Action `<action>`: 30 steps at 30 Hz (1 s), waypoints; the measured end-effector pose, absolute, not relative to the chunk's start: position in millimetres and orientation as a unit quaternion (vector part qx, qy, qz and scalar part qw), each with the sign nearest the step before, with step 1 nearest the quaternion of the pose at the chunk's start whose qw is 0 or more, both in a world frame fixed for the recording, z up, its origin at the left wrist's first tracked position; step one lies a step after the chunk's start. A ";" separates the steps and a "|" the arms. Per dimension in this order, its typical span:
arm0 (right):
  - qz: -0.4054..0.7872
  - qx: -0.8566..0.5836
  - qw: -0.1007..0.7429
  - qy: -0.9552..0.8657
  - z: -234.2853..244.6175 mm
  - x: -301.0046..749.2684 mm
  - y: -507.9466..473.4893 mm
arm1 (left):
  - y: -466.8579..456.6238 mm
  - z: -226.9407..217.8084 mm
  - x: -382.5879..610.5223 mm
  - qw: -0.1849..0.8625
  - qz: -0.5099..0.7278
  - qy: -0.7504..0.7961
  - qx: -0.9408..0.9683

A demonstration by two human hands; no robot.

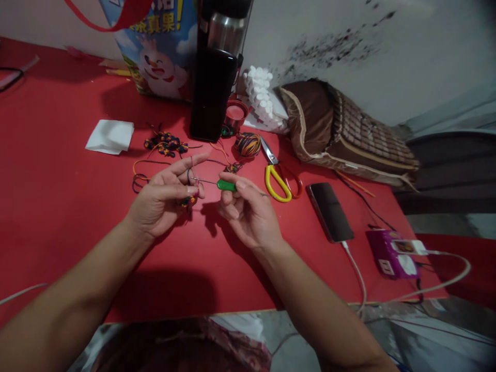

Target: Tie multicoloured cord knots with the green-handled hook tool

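Observation:
Between thumb and fingers, my left hand [165, 199] pinches a small multicoloured crochet piece [188, 200], its index finger stretched out with yarn looped round it. My right hand [250, 209] grips a crochet hook [227, 185] by its green handle. The hook's thin metal shaft points left and its tip meets the yarn at my left fingers. Beyond my hands lie a ball of variegated yarn [248, 144], a cluster of finished-looking crochet pieces [166, 143] and another small piece [233, 168]. Loose orange and dark strands trail over the red table [70, 206].
Scissors [278, 183] with yellow and red handles lie right of the yarn ball. Farther right are a charging phone [330, 212], a purple power box [387, 253] with cables and a brown cushion [349, 129]. A black phone [213, 95] stands upright behind; a folded tissue [110, 136] lies left.

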State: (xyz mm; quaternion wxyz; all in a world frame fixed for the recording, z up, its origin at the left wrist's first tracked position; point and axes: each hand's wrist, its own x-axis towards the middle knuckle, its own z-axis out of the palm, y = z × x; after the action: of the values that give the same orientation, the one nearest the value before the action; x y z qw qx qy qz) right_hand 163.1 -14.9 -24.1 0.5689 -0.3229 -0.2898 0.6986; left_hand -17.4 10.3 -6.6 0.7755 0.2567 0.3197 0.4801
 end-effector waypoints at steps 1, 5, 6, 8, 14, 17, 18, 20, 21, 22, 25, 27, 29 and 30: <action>0.701 -0.318 0.569 -0.289 -24.1 163.2 -15.1 | 10.6 -7.3 -18.0 0.779 0.477 0.316 0.257; 0.704 -0.317 0.565 -0.290 -24.1 163.4 -15.6 | 11.3 -10.1 -20.7 0.791 0.462 0.295 0.270; 0.703 -0.321 0.564 -0.292 -24.1 163.3 -15.6 | 11.3 -10.2 -20.9 0.793 0.460 0.292 0.273; 0.701 -0.324 0.565 -0.293 -24.1 163.0 -15.3 | 10.9 -9.6 -20.4 0.790 0.461 0.297 0.274; 0.644 -0.341 0.593 -0.343 -25.1 163.1 -18.6 | 6.5 -5.3 -12.0 0.701 0.521 0.357 0.331; 0.547 -0.392 0.601 -0.431 -25.4 161.9 -26.2 | 2.2 -3.6 -7.7 0.646 0.543 0.385 0.374; 0.504 -0.412 0.600 -0.465 -25.5 160.8 -29.3 | 0.5 -3.1 -6.4 0.633 0.546 0.395 0.381; 0.416 -0.447 0.582 -0.536 -25.7 157.8 -35.2 | -2.9 -2.2 -3.9 0.623 0.545 0.412 0.381; 0.379 -0.452 0.574 -0.568 -26.0 156.0 -37.7 | -4.4 -1.9 -2.7 0.627 0.543 0.415 0.374; 0.350 -0.450 0.570 -0.592 -26.4 154.3 -39.7 | -5.6 -1.9 -1.8 0.637 0.540 0.413 0.364; 0.300 -0.436 0.575 -0.624 -28.4 151.0 -42.6 | -6.0 -2.8 -1.2 0.681 0.525 0.388 0.331; 0.293 -0.432 0.577 -0.628 -29.8 151.5 -42.7 | -3.5 -3.4 -2.8 0.709 0.514 0.370 0.310; 0.302 -0.425 0.572 -0.633 -30.8 153.6 -42.2 | -0.2 -3.5 -5.2 0.732 0.506 0.353 0.287; 0.310 -0.420 0.569 -0.635 -31.2 155.0 -41.8 | 1.1 -3.3 -6.3 0.739 0.505 0.347 0.280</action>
State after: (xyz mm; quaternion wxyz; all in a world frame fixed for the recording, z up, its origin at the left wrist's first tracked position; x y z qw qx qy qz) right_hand 155.0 -41.8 -31.2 0.5693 -0.4200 -0.6350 0.3102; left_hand -6.3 1.1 -3.3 0.7392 0.2800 0.3472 0.5046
